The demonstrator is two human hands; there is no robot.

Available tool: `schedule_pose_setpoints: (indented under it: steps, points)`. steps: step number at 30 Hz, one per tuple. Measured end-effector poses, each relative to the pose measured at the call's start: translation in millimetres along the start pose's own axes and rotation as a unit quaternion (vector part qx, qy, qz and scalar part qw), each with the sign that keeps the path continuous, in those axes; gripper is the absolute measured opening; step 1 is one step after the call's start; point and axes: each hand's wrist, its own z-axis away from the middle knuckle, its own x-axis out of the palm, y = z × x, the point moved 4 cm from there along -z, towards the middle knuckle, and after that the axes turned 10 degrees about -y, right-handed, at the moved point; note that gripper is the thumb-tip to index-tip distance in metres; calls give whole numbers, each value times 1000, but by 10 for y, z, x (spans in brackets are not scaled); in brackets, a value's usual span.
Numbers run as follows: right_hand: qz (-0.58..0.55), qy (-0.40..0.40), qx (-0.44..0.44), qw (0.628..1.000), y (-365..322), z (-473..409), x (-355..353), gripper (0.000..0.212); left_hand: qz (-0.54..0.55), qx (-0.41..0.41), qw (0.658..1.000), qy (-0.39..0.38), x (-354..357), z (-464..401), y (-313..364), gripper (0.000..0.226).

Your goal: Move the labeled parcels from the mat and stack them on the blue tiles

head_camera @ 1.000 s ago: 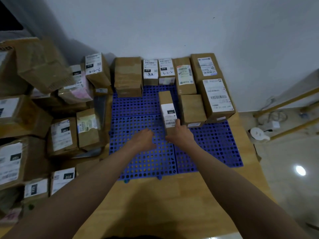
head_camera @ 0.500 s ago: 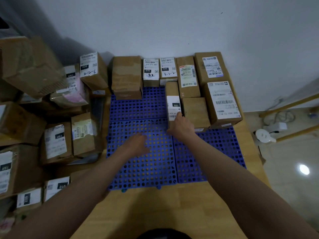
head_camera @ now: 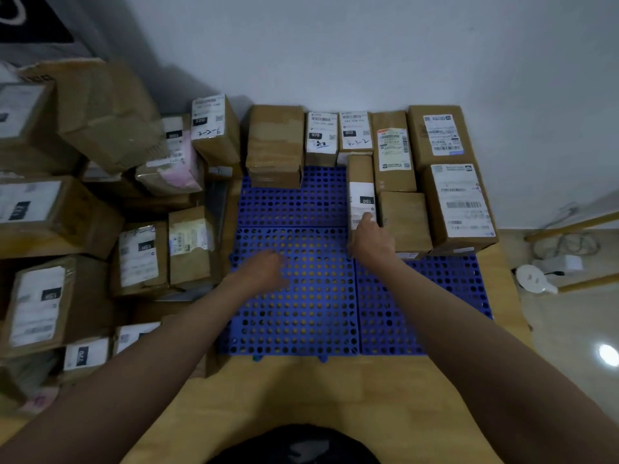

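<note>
Narrow parcel marked 150 [head_camera: 361, 192] lies on the blue tiles [head_camera: 301, 296], snug against the back-row boxes and a plain box [head_camera: 403, 222] on its right. Right hand [head_camera: 370, 241] rests fingertips on its near end, grip loose, nothing clasped. Left hand [head_camera: 264, 271] hovers over bare tile, fingers relaxed, holding nothing.
</note>
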Motion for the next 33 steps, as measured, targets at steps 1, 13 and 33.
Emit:
schedule_pose_setpoints:
  steps: [1,13,33]
  points:
    - [7,4,-8,1000,-25,40,-22,75,5,-1,1000,5,-10,59,-36,56]
    - [121,-51,-100,986,-785,730,73,39,63,-18,997,50,153,897,-653,50]
    - [28,-147,-167,975,-2195,1654,1732,62,160,-222,955,116,1253,1753,-2207,100]
